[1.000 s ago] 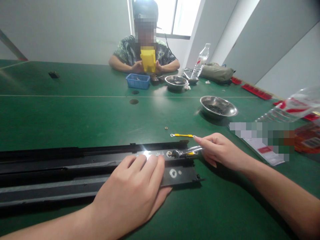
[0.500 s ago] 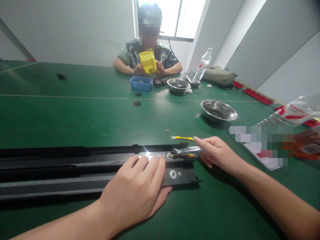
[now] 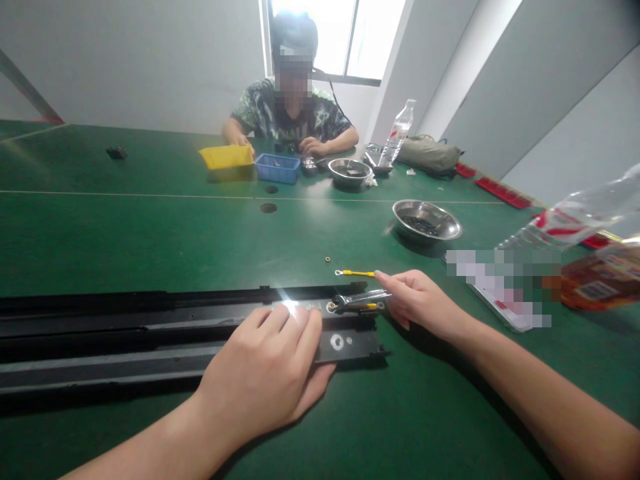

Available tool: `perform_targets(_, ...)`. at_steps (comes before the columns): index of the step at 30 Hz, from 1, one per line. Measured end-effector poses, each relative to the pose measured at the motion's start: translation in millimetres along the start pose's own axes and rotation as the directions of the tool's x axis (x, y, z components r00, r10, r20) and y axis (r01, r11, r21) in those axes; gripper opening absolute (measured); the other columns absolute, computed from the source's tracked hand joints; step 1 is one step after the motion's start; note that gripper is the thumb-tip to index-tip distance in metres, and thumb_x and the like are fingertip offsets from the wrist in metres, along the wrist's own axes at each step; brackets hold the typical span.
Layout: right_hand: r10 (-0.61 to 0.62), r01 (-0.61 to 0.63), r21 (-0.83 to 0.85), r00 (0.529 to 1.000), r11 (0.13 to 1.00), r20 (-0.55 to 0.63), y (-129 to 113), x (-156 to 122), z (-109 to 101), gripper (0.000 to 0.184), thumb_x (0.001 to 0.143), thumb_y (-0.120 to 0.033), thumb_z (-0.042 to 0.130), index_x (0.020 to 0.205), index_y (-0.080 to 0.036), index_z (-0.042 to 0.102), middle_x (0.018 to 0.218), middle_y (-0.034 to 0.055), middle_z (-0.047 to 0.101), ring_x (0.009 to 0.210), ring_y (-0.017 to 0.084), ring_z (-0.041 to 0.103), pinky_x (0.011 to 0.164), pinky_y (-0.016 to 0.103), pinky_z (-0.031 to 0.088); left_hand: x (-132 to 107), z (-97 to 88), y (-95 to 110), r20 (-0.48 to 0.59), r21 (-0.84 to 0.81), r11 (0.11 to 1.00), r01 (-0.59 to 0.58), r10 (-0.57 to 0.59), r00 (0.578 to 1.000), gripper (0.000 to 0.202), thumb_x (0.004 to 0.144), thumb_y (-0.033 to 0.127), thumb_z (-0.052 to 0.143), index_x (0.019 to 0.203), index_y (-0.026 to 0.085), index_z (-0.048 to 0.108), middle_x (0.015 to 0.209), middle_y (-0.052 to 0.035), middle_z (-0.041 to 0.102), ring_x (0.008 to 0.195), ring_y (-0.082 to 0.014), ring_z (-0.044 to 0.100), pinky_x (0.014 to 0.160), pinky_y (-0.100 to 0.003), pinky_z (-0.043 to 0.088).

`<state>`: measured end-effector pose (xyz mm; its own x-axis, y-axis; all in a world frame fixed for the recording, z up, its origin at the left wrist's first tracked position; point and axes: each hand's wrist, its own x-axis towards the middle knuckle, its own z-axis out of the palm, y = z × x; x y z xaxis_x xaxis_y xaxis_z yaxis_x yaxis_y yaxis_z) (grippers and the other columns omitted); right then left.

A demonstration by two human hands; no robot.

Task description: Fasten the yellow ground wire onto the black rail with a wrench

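Observation:
My left hand [image 3: 270, 360] is closed over the near end of a long black metal rail [image 3: 100, 373], its fingers on top and its thumb at the near side. Between the fingers and thumb of my right hand [image 3: 420, 297] is a shiny wrench [image 3: 363, 299]. The wrench's head sits at a small nut [image 3: 331, 307] on the rail. Under the wrench runs a yellow wire with ring ends [image 3: 367, 307]. A second yellow wire [image 3: 357, 273] reaches my right fingertips; I cannot tell whether it is held. Beyond it, a small brass-coloured nut [image 3: 327, 259] lies on the table.
Steel bowl [image 3: 453, 230] with small dark parts stands beyond my right hand. A phone-like slab [image 3: 505, 310] and plastic bottles [image 3: 560, 220] lie at right. Across the green table [image 3: 150, 247], a person sits behind a yellow bin [image 3: 227, 159], a blue bin [image 3: 277, 175] and another bowl [image 3: 350, 181].
The person opposite has lowered the yellow bin to the table, left of the blue one. The view has shifted slightly; my hands and the wrench keep almost the same position on the rail.

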<state>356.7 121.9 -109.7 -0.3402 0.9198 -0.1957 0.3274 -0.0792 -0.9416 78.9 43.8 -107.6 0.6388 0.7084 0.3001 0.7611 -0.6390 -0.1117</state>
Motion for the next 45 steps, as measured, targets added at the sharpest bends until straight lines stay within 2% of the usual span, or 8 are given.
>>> perform_targets(13,0.016,-0.015,-0.097,1.0,0.995,0.016,-6.8,-0.2,1.1,0.065,0.097,-0.069,0.052,0.053,-0.022,0.042,0.041,-0.0051,0.041,0.037,0.009,0.042,0.042,0.025,0.035,-2.4,1.7,1.2,-0.01,0.02,1.0,-0.001,0.002,1.0,0.048,0.1,0.048,0.046,0.13,0.014,0.061,0.115,-0.0131,0.068,0.097,-0.0299,0.062,0.082,-0.046,0.049)
perform_targets(22,0.031,-0.026,-0.164,0.999,0.986,0.033,-6.4,-2.5,-3.9,0.064,0.096,-0.068,0.054,0.054,-0.021,0.043,0.038,-0.004,0.044,0.035,0.009,0.041,0.041,0.025,0.029,-2.9,3.5,-0.1,-0.002,0.007,1.0,0.007,-0.007,1.0,0.05,0.101,0.05,0.046,0.132,0.014,0.06,0.113,-0.0136,0.068,0.099,-0.031,0.063,0.082,-0.047,0.05)
perform_targets(36,0.034,-0.034,0.027,0.999,0.999,-0.003,0.1,-0.7,-8.1,0.064,0.093,-0.066,0.061,0.052,-0.022,0.04,0.04,-0.0065,0.035,0.035,0.009,0.037,0.039,0.026,0.032,-3.3,3.5,0.3,-0.032,0.014,1.0,-0.002,0.003,0.999,0.051,0.1,0.051,0.048,0.131,0.014,0.061,0.113,-0.0126,0.069,0.096,-0.03,0.063,0.081,-0.046,0.049)
perform_targets(45,0.029,-0.029,0.006,1.0,1.0,-0.001,-1.0,1.0,-1.4,0.062,0.094,-0.066,0.059,0.054,-0.022,0.042,0.041,-0.006,0.038,0.036,0.009,0.038,0.04,0.026,0.034,-2.6,4.1,0.3,-0.024,0.009,1.0,0.0,0.001,1.0,0.049,0.1,0.05,0.048,0.131,0.014,0.061,0.114,-0.0123,0.069,0.097,-0.0302,0.063,0.082,-0.046,0.048)
